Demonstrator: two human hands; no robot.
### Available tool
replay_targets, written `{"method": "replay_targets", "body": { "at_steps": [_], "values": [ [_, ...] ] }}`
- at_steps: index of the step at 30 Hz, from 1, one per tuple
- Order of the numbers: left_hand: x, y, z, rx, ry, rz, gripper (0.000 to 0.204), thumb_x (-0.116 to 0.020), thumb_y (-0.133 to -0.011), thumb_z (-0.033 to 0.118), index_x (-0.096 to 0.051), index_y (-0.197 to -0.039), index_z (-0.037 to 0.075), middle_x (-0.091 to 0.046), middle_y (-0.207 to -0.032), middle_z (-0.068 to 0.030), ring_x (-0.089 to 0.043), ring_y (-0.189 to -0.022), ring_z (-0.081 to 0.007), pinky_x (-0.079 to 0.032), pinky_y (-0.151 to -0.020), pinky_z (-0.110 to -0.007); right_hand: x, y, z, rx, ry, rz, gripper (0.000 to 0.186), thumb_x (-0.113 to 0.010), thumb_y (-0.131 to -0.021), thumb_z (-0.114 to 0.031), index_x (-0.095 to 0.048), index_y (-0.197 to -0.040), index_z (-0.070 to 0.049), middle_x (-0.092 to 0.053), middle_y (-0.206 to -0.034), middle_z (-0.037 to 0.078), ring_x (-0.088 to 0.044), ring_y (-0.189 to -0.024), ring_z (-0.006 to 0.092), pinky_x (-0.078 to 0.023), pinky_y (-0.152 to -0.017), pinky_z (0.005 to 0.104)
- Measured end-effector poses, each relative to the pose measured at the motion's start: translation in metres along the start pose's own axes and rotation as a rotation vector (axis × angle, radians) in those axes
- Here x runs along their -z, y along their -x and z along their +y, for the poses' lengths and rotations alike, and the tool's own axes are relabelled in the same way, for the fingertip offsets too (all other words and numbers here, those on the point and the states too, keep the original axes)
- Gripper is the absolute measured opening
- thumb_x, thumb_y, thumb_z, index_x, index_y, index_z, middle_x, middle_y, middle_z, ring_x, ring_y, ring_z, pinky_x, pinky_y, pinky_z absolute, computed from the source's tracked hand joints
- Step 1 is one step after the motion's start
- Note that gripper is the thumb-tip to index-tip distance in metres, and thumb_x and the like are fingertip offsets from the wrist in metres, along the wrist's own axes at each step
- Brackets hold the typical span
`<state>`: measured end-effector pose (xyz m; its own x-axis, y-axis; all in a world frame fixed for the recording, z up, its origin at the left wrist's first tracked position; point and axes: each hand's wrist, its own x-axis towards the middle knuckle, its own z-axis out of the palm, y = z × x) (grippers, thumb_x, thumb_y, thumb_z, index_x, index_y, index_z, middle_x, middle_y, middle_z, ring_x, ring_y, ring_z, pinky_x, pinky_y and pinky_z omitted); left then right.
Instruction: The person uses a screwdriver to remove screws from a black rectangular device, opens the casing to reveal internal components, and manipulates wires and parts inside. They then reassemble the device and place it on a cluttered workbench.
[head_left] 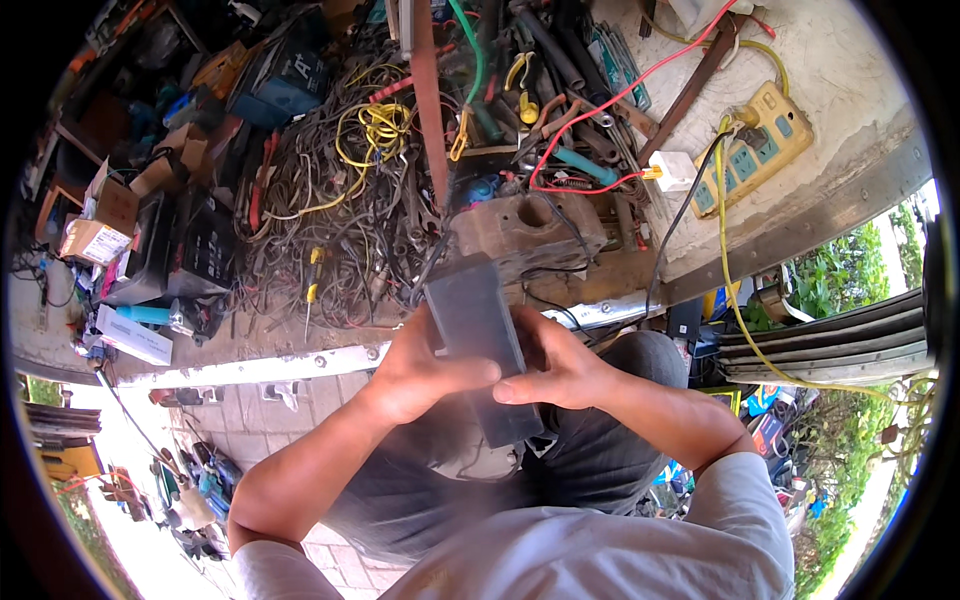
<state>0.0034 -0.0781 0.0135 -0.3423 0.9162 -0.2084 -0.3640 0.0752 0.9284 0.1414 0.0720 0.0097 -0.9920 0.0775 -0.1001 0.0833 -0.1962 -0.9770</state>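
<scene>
In front of my body, I hold a long dark grey rectangular box (472, 312) with both hands. It is tilted, its far end close to a heavy brown metal block with a round hole (525, 232) on the bench. My left hand (412, 372) grips the box's left side, with the thumb across its top face. From the right, my right hand (562, 368) closes around the other side, and its thumb presses near the edge. The fingers beneath the box are mostly hidden.
Tangled cables and wrenches (375, 225) cover the bench's left and middle. A yellow-handled screwdriver (314, 275) lies near the front edge. At the right are a yellow power strip (755, 150) and a white plug adapter (672, 172) with a red wire. Black batteries (205, 240) stand at the left.
</scene>
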Motion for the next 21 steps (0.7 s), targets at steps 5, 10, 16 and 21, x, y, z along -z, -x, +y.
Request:
{"method": "replay_targets", "body": {
  "at_steps": [5,10,16,21],
  "values": [
    [-0.001,0.001,-0.007,0.066,0.05,0.06,0.068,-0.077,-0.075,0.025,-0.045,-0.13,0.001,-0.058,-0.116,-0.0097,-0.055,-0.108,-0.0187,-0.045,-0.095,-0.036,0.001,-0.002,0.022,-0.016,-0.026,0.046,0.069,-0.075,-0.082,-0.027,-0.041,-0.133,0.003,-0.056,-0.122,0.011,-0.054,-0.111,0.0178,-0.043,-0.097,0.0355],
    [-0.004,0.014,-0.006,0.187,0.211,0.048,0.084,-0.077,-0.078,0.037,-0.034,-0.138,-0.002,-0.049,-0.129,-0.0145,-0.049,-0.12,-0.0235,-0.04,-0.1,-0.04,-0.006,-0.005,0.024,-0.044,0.058,0.073,0.068,-0.071,-0.086,-0.024,-0.037,-0.137,0.004,-0.052,-0.128,0.013,-0.049,-0.118,0.0195,-0.041,-0.1,0.0366],
    [0.019,0.032,-0.001,0.097,0.065,0.007,0.087,-0.069,-0.082,0.054,-0.033,-0.14,-0.001,-0.049,-0.13,-0.0149,-0.051,-0.118,-0.0247,-0.048,-0.089,-0.04,-0.024,-0.021,0.005,-0.11,0.061,-0.045,0.055,-0.064,-0.091,-0.028,-0.044,-0.131,0.003,-0.054,-0.122,0.01,-0.05,-0.113,0.0169,-0.042,-0.096,0.0338],
    [0.024,0.042,-0.007,0.038,0.157,0.202,0.076,-0.056,-0.089,0.06,-0.044,-0.132,-0.002,-0.056,-0.118,-0.0131,-0.054,-0.11,-0.0201,-0.046,-0.093,-0.036,-0.043,-0.028,0.001,-0.012,0.214,-0.058,0.063,-0.068,-0.084,-0.026,-0.041,-0.132,0.005,-0.054,-0.121,0.011,-0.052,-0.111,0.0184,-0.044,-0.095,0.0344]
  ]
}}
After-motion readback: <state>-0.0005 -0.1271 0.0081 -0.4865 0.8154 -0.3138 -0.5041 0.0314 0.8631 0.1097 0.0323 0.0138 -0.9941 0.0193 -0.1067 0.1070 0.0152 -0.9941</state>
